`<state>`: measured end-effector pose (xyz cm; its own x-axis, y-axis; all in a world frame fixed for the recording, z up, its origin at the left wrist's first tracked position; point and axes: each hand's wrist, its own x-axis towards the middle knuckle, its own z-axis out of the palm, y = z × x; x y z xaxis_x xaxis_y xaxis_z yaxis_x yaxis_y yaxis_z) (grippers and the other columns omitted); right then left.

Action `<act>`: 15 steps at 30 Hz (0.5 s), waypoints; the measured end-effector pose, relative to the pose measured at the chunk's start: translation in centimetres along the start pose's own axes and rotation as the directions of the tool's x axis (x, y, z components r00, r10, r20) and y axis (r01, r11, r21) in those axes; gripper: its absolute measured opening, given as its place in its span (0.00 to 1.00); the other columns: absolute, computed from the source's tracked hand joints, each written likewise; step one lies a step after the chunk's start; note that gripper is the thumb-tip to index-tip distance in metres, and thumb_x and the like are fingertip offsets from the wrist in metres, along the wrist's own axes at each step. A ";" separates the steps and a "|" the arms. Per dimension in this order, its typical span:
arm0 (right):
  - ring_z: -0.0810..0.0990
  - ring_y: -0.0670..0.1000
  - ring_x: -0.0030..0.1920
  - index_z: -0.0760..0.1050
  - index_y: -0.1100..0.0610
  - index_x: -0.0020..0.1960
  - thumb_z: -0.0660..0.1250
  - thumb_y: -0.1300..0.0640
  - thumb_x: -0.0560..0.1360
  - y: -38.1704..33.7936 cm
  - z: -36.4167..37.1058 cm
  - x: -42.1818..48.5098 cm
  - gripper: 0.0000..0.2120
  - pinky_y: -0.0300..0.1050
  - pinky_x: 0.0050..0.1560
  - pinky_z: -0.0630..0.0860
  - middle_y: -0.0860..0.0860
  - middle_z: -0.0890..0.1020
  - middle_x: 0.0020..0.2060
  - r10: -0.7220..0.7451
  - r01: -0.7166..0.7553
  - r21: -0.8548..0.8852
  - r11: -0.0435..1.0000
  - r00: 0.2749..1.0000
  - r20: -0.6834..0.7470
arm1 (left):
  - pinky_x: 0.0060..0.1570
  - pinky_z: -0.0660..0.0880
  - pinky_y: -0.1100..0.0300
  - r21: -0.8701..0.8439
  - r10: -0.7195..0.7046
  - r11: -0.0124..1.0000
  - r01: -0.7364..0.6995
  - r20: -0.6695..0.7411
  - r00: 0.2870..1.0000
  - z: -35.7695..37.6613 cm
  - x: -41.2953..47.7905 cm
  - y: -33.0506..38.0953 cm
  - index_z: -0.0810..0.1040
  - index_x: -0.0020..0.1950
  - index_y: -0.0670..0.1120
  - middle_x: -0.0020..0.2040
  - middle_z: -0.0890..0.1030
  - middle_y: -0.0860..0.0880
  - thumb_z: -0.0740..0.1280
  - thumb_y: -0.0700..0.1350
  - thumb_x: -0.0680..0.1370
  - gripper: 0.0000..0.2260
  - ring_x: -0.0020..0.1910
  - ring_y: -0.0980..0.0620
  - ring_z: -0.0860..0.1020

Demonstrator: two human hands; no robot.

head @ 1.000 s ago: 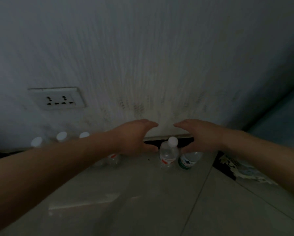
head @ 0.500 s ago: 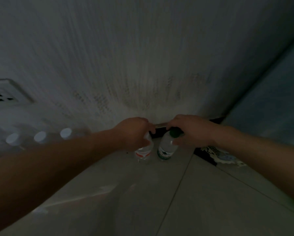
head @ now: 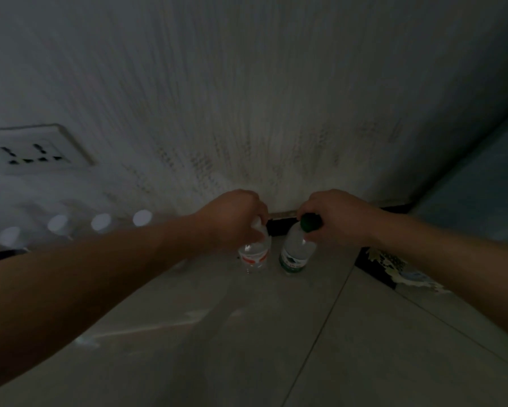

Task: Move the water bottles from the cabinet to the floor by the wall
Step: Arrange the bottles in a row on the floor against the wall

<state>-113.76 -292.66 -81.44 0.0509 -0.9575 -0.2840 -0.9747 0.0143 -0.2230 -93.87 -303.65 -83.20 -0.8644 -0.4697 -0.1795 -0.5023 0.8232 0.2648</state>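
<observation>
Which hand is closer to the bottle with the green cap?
Right. The right hand grips the green-capped bottle at its neck, just under the cap. The left hand is beside it, closed on the red-labelled bottle.

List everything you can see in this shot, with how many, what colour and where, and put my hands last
Red-label bottle: one, clear with white cap, on the floor by the wall, under the left hand.
Green-label bottle: one, clear with dark green cap, just right of it.
Blurred white caps: four, in a row along the wall at left; bottles beneath too dim to tell.
Wall socket: one, white, on the wall at left.
Wall: pale, scuffed near the base.
Floor: pale tiles.
Patterned dark strip: floor edge at right.
Left hand: gripping the red-label bottle's top.
Right hand: gripping the green cap.
</observation>
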 end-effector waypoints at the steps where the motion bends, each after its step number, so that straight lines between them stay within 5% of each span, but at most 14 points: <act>1: 0.76 0.50 0.52 0.78 0.53 0.60 0.73 0.48 0.71 -0.3 0.0 0.2 0.20 0.41 0.50 0.71 0.51 0.78 0.52 -0.004 0.004 -0.004 1.000 1.000 0.004 | 0.53 0.74 0.53 -0.001 -0.002 1.000 0.002 0.003 1.000 -0.2 -0.3 -0.3 0.81 0.54 0.50 0.51 0.77 0.48 0.73 0.54 0.71 0.14 0.52 0.49 0.76; 6: 0.74 0.47 0.49 0.78 0.53 0.62 0.74 0.49 0.71 -2.1 -0.3 1.5 0.21 0.39 0.47 0.68 0.51 0.79 0.53 -0.047 0.047 0.004 0.999 0.999 0.010 | 0.50 0.75 0.52 0.012 -0.018 1.000 0.018 0.004 1.000 -1.0 -1.8 -2.0 0.81 0.52 0.51 0.48 0.78 0.48 0.73 0.54 0.70 0.13 0.49 0.49 0.77; 10: 0.76 0.50 0.56 0.76 0.53 0.65 0.74 0.48 0.71 -3.6 -0.2 2.6 0.24 0.37 0.49 0.65 0.51 0.79 0.57 -0.077 0.077 0.003 0.997 0.997 0.000 | 0.50 0.74 0.55 0.031 -0.035 0.999 0.034 0.023 0.999 -1.5 -3.1 -3.3 0.81 0.54 0.50 0.49 0.77 0.49 0.73 0.53 0.71 0.14 0.49 0.50 0.76; 15: 0.77 0.51 0.55 0.77 0.54 0.63 0.74 0.49 0.71 -5.6 -0.2 3.7 0.22 0.41 0.51 0.71 0.52 0.79 0.56 -0.114 0.114 -0.024 0.993 0.993 -0.021 | 0.49 0.74 0.56 0.040 -0.042 0.998 0.040 0.055 0.998 -1.7 -4.2 -4.5 0.81 0.54 0.51 0.50 0.77 0.49 0.73 0.53 0.71 0.15 0.49 0.50 0.76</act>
<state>-108.12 -296.33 -81.02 0.1574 -0.9587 -0.2370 -0.9676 -0.1018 -0.2312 -88.06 -305.95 -82.02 -0.8398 -0.4856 -0.2426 -0.5350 0.8160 0.2189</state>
